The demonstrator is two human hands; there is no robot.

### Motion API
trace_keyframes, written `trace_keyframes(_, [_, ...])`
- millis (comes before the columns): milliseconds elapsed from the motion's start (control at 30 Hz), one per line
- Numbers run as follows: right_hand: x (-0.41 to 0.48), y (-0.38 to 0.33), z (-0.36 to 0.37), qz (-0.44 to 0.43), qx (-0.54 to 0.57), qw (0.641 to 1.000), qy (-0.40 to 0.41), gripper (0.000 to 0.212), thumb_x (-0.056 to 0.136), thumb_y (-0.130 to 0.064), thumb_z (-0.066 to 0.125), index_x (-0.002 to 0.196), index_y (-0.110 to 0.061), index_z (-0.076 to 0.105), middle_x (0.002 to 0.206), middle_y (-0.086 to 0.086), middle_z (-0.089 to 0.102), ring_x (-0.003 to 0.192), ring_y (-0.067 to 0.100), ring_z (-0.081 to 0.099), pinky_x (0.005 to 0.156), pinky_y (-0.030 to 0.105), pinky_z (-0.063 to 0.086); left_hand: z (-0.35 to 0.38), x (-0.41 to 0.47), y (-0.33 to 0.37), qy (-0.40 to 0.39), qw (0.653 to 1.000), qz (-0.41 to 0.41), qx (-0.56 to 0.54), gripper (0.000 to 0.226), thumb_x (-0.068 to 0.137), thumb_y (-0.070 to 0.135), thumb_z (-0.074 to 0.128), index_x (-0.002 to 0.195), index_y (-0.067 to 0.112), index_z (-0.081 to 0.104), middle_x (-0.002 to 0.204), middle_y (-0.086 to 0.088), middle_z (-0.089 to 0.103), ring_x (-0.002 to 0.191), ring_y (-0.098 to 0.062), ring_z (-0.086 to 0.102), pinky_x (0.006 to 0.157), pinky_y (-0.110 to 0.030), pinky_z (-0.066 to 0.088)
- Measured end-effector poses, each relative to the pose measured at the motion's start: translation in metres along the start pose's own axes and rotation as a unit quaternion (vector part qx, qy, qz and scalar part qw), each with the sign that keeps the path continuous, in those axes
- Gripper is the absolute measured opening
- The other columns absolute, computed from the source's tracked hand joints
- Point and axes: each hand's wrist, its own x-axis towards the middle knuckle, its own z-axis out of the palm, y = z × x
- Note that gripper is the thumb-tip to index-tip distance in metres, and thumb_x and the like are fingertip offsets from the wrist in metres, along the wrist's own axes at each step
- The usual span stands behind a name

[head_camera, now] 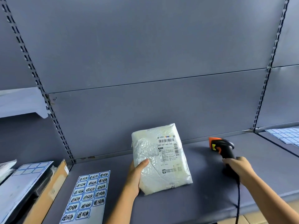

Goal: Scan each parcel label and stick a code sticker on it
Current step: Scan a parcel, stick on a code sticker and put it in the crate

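Left hand is gripping the white parcel by its left edge, thumb curling over the face, holding it mid-shelf with the label facing the camera. Right hand is wrapping round the handle of the scanner, which sits apart on the right, orange nose pointing left. This looks like the scan step, and next the nose is needing a line onto the barcode. The sticker sheet is lying left on the blue-grey shelf, with slotted uprights and plain back panels behind.
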Motion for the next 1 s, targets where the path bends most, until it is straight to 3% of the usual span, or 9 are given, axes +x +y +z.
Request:
trace_keyframes(67, [-0.014,-0.007,0.000,0.004,0.157,0.984,-0.080,0.011,0.087,0.004,0.056,0.076,0.006,0.052,0.062,0.014,0.052,0.044,0.023,0.052,0.044,0.030,0.044,0.000,0.004,-0.001,-0.004,1.000,0.002,-0.003,0.049,0.063,0.022,0.070,0.111,0.012,0.062,0.102,-0.013,0.072,0.094,-0.030,0.069,0.079,-0.040,0.054])
trace_keyframes(133, [-0.038,-0.017,0.005,-0.026,0.253,0.957,-0.137,0.009,0.089,0.008,0.051,0.083,0.001,0.049,0.063,0.015,0.053,0.044,0.018,0.055,0.038,0.025,0.040,0.000,0.008,-0.002,-0.007,1.000,0.001,-0.003,0.050,0.063,0.022,0.071,0.111,0.011,0.062,0.103,-0.013,0.072,0.094,-0.029,0.069,0.077,-0.039,0.055])
trace_keyframes(267, [-0.086,-0.033,0.013,-0.071,0.349,0.906,-0.227,0.030,0.081,0.011,0.057,0.104,-0.006,0.048,0.090,0.011,0.071,0.063,0.026,0.058,0.051,0.032,0.046,-0.001,0.015,-0.003,-0.018,1.000,-0.006,0.004,0.053,0.064,0.023,0.072,0.114,0.010,0.061,0.106,-0.015,0.071,0.097,-0.031,0.068,0.080,-0.041,0.055])
trace_keyframes(333, [-0.107,-0.044,0.015,-0.082,0.308,0.907,-0.275,0.040,0.076,0.011,0.062,0.109,-0.006,0.047,0.103,0.009,0.069,0.060,0.024,0.053,0.050,0.031,0.045,-0.002,0.016,-0.003,-0.026,1.000,-0.006,0.003,0.053,0.065,0.023,0.072,0.115,0.010,0.060,0.106,-0.014,0.071,0.098,-0.031,0.068,0.082,-0.042,0.054])
trace_keyframes(400, [-0.123,-0.050,0.016,-0.087,0.258,0.917,-0.290,0.045,0.073,0.010,0.067,0.109,-0.007,0.046,0.100,0.013,0.065,0.058,0.024,0.055,0.049,0.030,0.045,-0.002,0.017,-0.004,-0.035,0.999,-0.004,0.004,0.053,0.065,0.022,0.072,0.116,0.011,0.060,0.108,-0.014,0.070,0.099,-0.031,0.067,0.083,-0.042,0.054])
trace_keyframes(500, [-0.137,-0.051,0.021,-0.100,0.197,0.943,-0.250,0.041,0.079,0.011,0.062,0.094,-0.016,0.035,0.092,0.015,0.064,0.068,0.030,0.063,0.052,0.036,0.042,-0.002,0.016,-0.005,-0.044,0.999,0.002,0.007,0.050,0.066,0.023,0.072,0.113,0.011,0.061,0.106,-0.013,0.071,0.097,-0.028,0.068,0.078,-0.038,0.056])
trace_keyframes(567, [-0.144,-0.049,0.025,-0.113,0.163,0.956,-0.218,0.041,0.081,0.008,0.061,0.092,-0.018,0.031,0.096,0.020,0.061,0.064,0.026,0.060,0.044,0.032,0.040,-0.003,0.014,-0.006,-0.047,0.999,0.006,0.004,0.055,0.063,0.026,0.077,0.113,0.010,0.061,0.106,-0.013,0.071,0.098,-0.028,0.068,0.076,-0.037,0.057])
trace_keyframes(833, [-0.160,-0.052,0.029,-0.139,0.146,0.954,-0.220,0.036,0.076,0.010,0.061,0.104,-0.012,0.053,0.083,0.010,0.061,0.064,0.022,0.050,0.057,0.031,0.042,-0.006,0.015,-0.008,-0.050,0.999,0.011,0.001,0.071,0.054,0.034,0.080,0.117,0.009,0.060,0.110,-0.014,0.069,0.102,-0.030,0.066,0.084,-0.042,0.054])
trace_keyframes(1000, [-0.164,-0.052,0.032,-0.158,0.133,0.956,-0.208,0.039,0.078,0.009,0.061,0.106,-0.017,0.051,0.102,-0.007,0.063,0.062,0.017,0.051,0.056,0.026,0.044,-0.006,0.016,-0.009,-0.050,0.999,0.013,0.000,0.071,0.051,0.035,0.081,0.115,0.010,0.060,0.109,-0.014,0.070,0.101,-0.030,0.067,0.082,-0.041,0.054])
